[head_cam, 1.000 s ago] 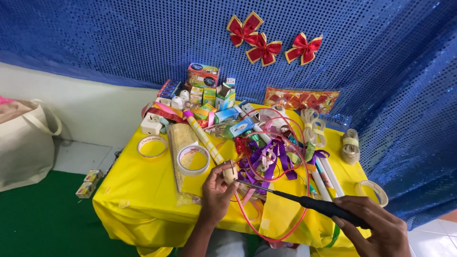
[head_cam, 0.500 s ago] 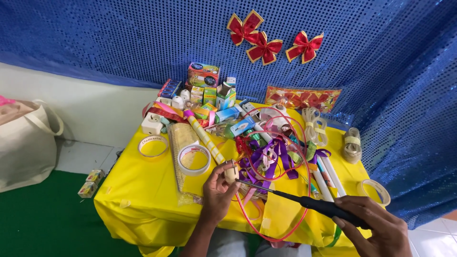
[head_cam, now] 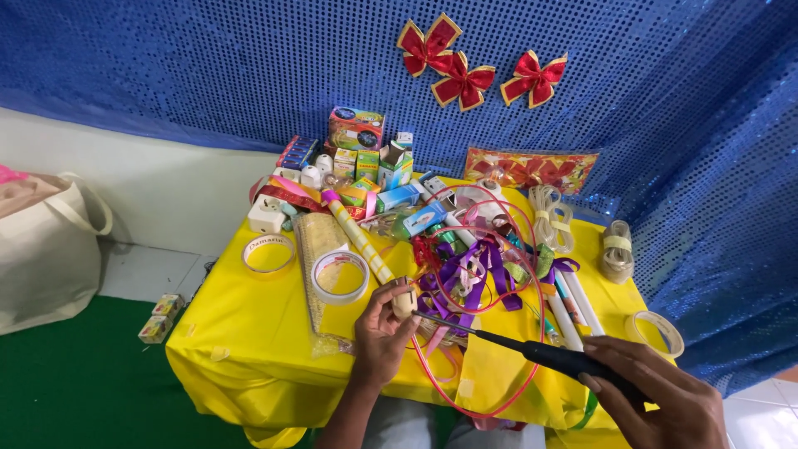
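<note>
Left hand (head_cam: 378, 337): grip pinched on a small beige block (head_cam: 405, 301), thumb on one side, fingertips on the other, held just above the near part of the desk (head_cam: 249, 333). Right hand (head_cam: 661, 399): grip wrapped shut around the black handle of a slim heated-tip tool (head_cam: 532, 349), probably a soldering iron or hot knife; thin metal shaft angled up and left, tip touching or almost touching the lower edge of the block.

Handling, by judgement: block light, rigid, small enough to twist between fingertips; best held by its side faces, fingers clear of the edge facing the tip. Tool stiff and light, tip possibly hot; hold on the insulated handle only, well back from the shaft.

Position relative to the grips: block inside the left grip, left of and above the right hand, joined to it only by the length of the tool.

Surroundings: just right of the block, a tangle of purple ribbon (head_cam: 465, 278) and a pink cord loop (head_cam: 499, 333) trailing over the desk front. Just left, a white tape roll (head_cam: 340, 276) on a woven mat (head_cam: 317, 249); further left, a clear tape roll (head_cam: 268, 252). Small boxes (head_cam: 357, 158) at the rear. Three red bows (head_cam: 465, 71) on the blue sequinned backdrop (head_cam: 208, 66). White bag (head_cam: 41, 249) on the floor at left.
</note>
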